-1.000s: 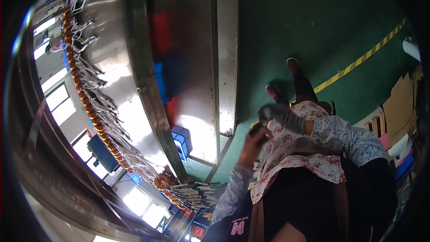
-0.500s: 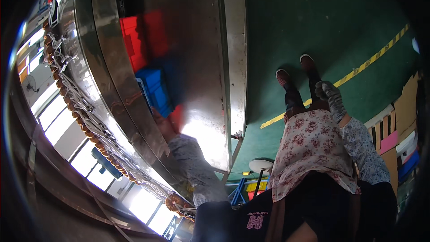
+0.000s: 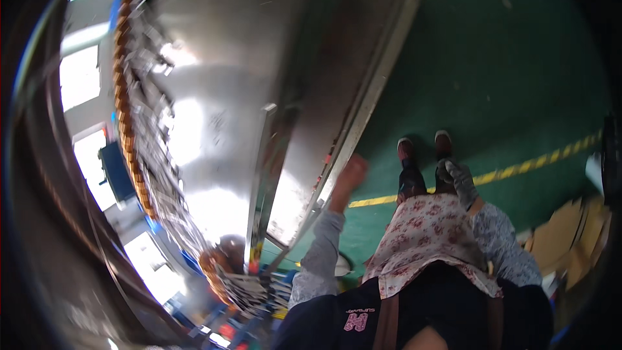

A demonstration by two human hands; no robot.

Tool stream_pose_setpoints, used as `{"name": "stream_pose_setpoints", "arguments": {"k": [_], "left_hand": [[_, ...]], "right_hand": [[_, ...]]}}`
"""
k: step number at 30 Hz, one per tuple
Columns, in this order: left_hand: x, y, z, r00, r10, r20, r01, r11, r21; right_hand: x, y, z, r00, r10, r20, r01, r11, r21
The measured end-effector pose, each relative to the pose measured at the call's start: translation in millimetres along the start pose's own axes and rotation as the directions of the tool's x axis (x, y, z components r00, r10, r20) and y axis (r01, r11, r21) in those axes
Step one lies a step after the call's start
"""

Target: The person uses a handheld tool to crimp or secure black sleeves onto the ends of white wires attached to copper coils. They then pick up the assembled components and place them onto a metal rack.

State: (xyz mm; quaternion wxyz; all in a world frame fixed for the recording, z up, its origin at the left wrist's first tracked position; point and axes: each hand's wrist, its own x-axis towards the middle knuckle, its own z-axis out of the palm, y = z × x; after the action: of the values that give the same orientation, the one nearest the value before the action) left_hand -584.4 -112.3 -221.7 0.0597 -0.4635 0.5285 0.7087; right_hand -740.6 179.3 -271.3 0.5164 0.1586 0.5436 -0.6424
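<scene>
Beside the long polished steel machine bed [image 3: 214, 129], the bare left hand [image 3: 350, 173] is reaching its edge, apparently closed and empty. The grey-gloved right hand [image 3: 461, 181] is hanging farther off, fingers loosely curled, holding nothing.

Hands: you have two, a bare left hand [image 3: 353, 172] and a gloved right hand [image 3: 461, 181].
Shoes [image 3: 406, 149]: two.
Floor stripes [image 3: 518, 170]: one.
Steel machines [image 3: 220, 91]: one.

Bare left hand at the edge of the large curved shiny steel machine panel [image 3: 214, 123]

The panel fills the upper left, polished and reflective, with a straight metal rim running down its right side. The left hand [image 3: 350, 175], bare and reddish, touches that rim. The right hand [image 3: 461, 181] wears a grey knit glove and hangs empty beside the flowered apron.
</scene>
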Motion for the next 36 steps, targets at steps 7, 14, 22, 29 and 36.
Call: {"name": "stream_pose_setpoints", "arguments": {"k": [7, 14, 22, 29, 36], "left_hand": [[-133.6, -3.3, 80.1, 0.975, 0.203, 0.096, -0.215, 0.966, 0.141], [-296.9, 109.6, -18.0, 0.808, 0.48, -0.342, -0.465, 0.876, 0.129], [-379.7, 139.4, -132.5, 0.254, 0.843, -0.474, -0.365, 0.538, 0.76], [-376.3, 131.2, -266.3, 0.147, 0.938, -0.314, -0.281, 0.344, 0.896], [-366.2, 102.5, -298.3, 0.257, 0.935, -0.244, -0.139, 0.286, 0.948]], "right_hand": [[-6.8, -101.2, 33.6, 0.884, -0.32, 0.341, 0.461, 0.718, -0.521], [-114.1, -153.3, 251.1, 0.582, -0.031, 0.812, 0.645, 0.626, -0.438], [-170.9, -124.4, 424.5, 0.323, 0.148, 0.935, 0.58, 0.75, -0.319], [-91.5, -22.0, 600.5, 0.314, 0.366, 0.876, 0.134, 0.897, -0.422], [-58.1, 72.5, 696.2, 0.18, 0.491, 0.852, -0.036, 0.869, -0.493]]}}
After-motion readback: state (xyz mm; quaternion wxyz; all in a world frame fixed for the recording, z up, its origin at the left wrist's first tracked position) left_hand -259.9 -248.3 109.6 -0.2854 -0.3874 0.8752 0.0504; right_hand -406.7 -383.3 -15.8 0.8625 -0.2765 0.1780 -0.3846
